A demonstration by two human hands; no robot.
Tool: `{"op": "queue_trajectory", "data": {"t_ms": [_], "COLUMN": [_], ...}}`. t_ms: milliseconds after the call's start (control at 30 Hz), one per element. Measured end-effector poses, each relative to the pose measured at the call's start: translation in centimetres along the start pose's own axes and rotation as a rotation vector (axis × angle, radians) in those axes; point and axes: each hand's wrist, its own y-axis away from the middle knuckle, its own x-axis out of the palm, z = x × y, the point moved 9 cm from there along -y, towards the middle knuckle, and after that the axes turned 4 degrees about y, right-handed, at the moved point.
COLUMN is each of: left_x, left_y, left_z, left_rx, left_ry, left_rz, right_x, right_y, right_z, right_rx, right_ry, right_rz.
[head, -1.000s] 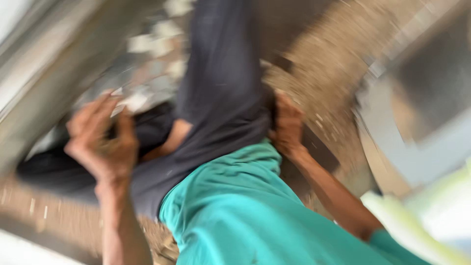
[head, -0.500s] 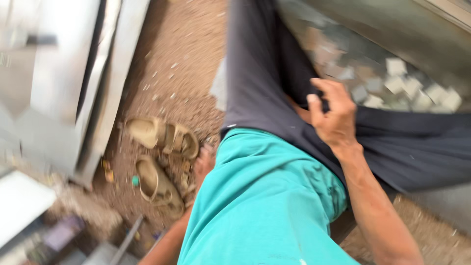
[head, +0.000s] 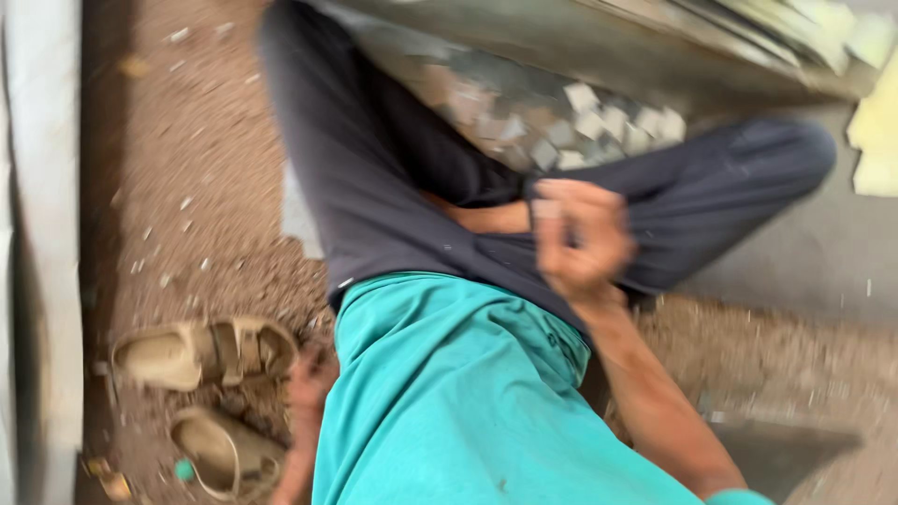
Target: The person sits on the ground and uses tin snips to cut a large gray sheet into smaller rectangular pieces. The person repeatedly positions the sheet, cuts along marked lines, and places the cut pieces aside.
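Note:
I sit on the ground in a teal shirt (head: 449,402) and dark trousers (head: 393,187), legs folded. My right hand (head: 580,238) hovers blurred above my lap with its fingers curled inward, and nothing shows clearly inside them. My left hand (head: 309,374) is down at my side on the gritty ground, half hidden by the shirt. It touches or nearly touches a pair of worn tan sandals (head: 210,351), and its fingers are too blurred to read. A heap of small pale stone chips (head: 599,122) lies beyond my knees.
Brown gritty soil (head: 187,187) covers the ground on the left. A pale upright panel (head: 47,234) runs along the left edge. A long grey slab (head: 580,37) lies across the top, and a smooth grey surface (head: 814,252) is at the right.
The view has swung and moved closer. My right hand has lifted off my thigh and curled its fingers. My left hand stays on the ground beside the sandals.

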Motion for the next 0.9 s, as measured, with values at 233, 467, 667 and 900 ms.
{"op": "queue_trajectory", "data": {"t_ms": [233, 467, 667, 900], "left_x": [-3.7, 7.6, 20.3, 1.1], "left_y": [-18.8, -21.7, -20.7, -21.0], "left_z": [-10.0, -33.3, -31.1, -36.4], "left_rx": [1.081, 1.147, 0.823, 0.684], "left_ry": [0.24, 0.179, -0.365, 1.019], "left_rz": [-0.361, 0.612, 0.815, 0.202], "right_x": [-17.2, -3.6, -9.4, -8.0], "right_y": [12.6, 17.1, 21.2, 15.5], "right_z": [-10.1, -10.0, -12.1, -18.2], "right_rx": [0.431, 0.55, 0.709, 1.105], "right_ry": [0.225, 0.475, 0.211, 0.308], "right_rz": [-0.687, 0.234, 0.037, 0.216]}}
